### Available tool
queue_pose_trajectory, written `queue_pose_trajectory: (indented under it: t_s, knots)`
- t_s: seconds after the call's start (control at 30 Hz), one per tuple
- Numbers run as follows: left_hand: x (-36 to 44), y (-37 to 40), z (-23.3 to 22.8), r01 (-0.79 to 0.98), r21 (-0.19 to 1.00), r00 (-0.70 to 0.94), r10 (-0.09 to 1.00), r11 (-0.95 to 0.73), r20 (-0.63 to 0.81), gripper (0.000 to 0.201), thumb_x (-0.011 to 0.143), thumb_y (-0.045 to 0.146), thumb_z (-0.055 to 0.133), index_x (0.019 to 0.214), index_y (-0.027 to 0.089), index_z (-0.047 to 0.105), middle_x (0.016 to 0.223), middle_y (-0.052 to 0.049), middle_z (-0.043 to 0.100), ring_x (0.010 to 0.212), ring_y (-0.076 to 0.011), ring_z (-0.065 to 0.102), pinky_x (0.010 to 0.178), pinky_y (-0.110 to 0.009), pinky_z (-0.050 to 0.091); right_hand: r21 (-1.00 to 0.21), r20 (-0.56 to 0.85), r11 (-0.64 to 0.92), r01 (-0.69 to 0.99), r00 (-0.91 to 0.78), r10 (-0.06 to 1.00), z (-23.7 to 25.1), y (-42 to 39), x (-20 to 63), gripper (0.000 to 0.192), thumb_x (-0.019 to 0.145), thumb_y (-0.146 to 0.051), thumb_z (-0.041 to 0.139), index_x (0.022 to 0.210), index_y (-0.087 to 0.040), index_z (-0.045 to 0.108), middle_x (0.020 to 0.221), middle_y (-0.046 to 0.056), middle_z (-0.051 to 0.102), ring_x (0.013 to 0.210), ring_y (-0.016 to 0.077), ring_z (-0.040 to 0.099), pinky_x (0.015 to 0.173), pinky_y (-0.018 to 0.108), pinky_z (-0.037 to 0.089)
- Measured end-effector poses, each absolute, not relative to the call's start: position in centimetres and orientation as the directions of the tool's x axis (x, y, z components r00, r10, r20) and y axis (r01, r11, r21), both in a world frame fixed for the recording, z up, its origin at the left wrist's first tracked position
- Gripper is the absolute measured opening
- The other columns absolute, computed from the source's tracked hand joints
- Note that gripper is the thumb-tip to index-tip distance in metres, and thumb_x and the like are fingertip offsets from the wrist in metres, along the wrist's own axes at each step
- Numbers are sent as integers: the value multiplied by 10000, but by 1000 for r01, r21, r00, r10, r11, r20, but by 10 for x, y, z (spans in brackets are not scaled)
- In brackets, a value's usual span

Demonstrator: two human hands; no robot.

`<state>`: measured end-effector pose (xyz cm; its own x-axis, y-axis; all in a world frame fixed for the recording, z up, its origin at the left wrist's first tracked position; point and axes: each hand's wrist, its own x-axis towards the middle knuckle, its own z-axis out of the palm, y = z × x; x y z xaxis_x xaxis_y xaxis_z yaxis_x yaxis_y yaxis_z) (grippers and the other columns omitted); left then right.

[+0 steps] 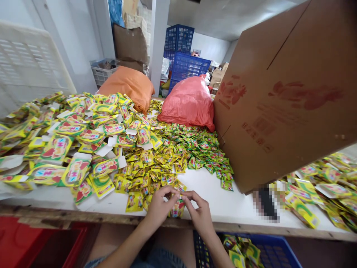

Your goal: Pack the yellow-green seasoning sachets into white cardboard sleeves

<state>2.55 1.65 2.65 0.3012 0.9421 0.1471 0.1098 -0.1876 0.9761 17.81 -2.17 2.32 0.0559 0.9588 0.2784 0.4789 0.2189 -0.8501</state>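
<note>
My left hand (163,204) and my right hand (198,210) meet at the table's front edge, thumbs and fingertips pinched together. Between them is a small printed carton (177,209) in yellow, green and red, its top end at my fingertips and partly covered by them. Just beyond my hands lies a pile of small yellow sachets (156,163). Green sachets (198,143) spread behind it to the right. To the left rises a heap of small yellow cartons (75,169), several with white end flaps standing open.
A large cardboard box (281,100) stands tilted on the right, with more cartons (304,208) beside it. A red sack (188,102) and an orange sack (129,85) sit at the back. Below the table are a blue crate (275,249) holding packs and a red bin (22,242).
</note>
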Motion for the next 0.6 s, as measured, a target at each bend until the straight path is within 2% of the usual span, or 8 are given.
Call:
queue_pose_trajectory:
  t_s: [0.17,0.27,0.37,0.5,0.6]
  knots:
    - [14,12,16,13,966,374,897,-260,237,156,795,257,579,841,187,710,861,-56,674,845,-182,608,787,-278,454,-878,335,268,397,109,936,-2,-29,174,159,845,-253,521,894,-189,657,890,55,672,849,187,615,775,298,488]
    - [7,5,6,39,959,398,885,-280,242,180,803,261,574,922,222,704,925,-56,678,891,-185,607,817,-289,456,-873,365,287,395,137,921,-16,-36,169,144,835,-220,535,932,-204,640,931,51,663,900,188,606,816,310,476]
    - [6,-1,0,62,967,354,911,-248,211,235,808,248,564,1025,238,655,1026,-50,664,968,-188,593,879,-300,440,-862,373,290,416,132,918,-15,-39,166,169,839,-211,527,984,-213,612,986,56,640,954,191,583,850,326,458]
    - [10,-5,0,10,990,320,938,-141,130,425,818,229,537,1231,234,437,1017,-46,654,934,-173,609,858,-300,460,-773,422,343,534,28,906,11,-32,165,172,836,-213,537,1002,-221,584,1043,58,602,1014,205,530,868,347,416]
    - [13,-5,0,-6,993,328,937,-120,115,420,815,217,529,1213,224,395,1021,-51,644,952,-180,606,860,-310,457,-659,358,358,662,-143,923,38,-21,165,64,838,-196,538,872,-220,586,873,21,622,860,184,549,778,321,404]
